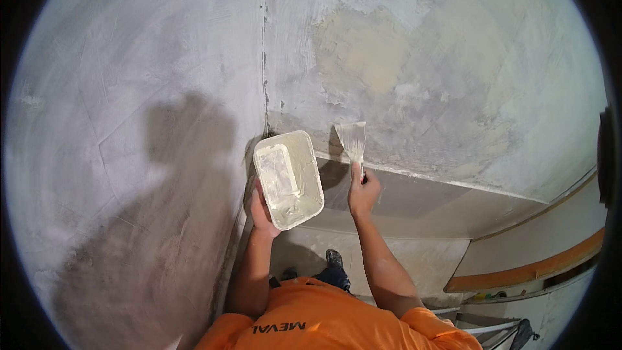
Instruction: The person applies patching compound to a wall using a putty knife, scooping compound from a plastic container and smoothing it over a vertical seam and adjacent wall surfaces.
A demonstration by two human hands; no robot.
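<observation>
My left hand grips a white rectangular plastic tub from its left side, its inside coated with pale, cream filler. In my right hand is a putty knife, blade pointing up and smeared with the same pale filler, held a little to the right of the tub. Beyond both, the wall shows rough plaster with yellowish patches and a dark vertical seam at the corner.
A shadowed plastered wall fills the left. Below the right wall run a long ledge and a curved wood-edged board. Metal framework sits at lower right. My dark shoe rests on the dusty floor below.
</observation>
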